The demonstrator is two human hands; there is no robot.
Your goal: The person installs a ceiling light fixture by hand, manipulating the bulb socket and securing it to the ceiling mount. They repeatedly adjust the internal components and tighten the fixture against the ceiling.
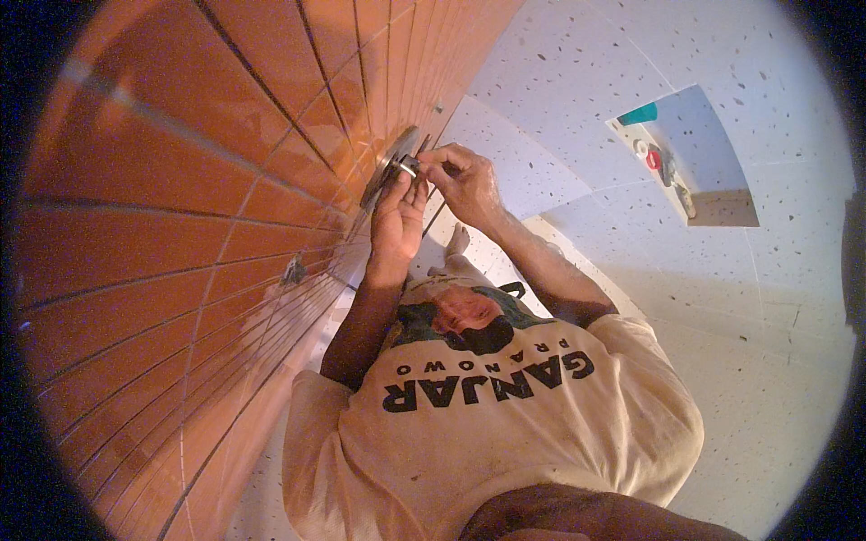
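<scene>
A round metal plate (380, 177) sits against the orange tiled wall, with a small shiny metal fitting (409, 166) standing out from it. My left hand (397, 225) reaches up from below, palm turned up, its thumb and fingertips closed on the fitting. From the right comes my right hand (465, 185), its thumb and fingers pinched together right beside the fitting. Whatever lies between those fingertips is hidden or too small to name. A thin dark line shows just under the right hand; I cannot tell if it is a tool or a tile joint.
The orange tiled wall (180, 261) with dark joints fills the left, close to my arm. A smaller metal fitting (294, 269) juts from it lower down. At right, a pale speckled wall (550, 72) has a recessed niche (726, 171) holding a teal cup (639, 114) and small items.
</scene>
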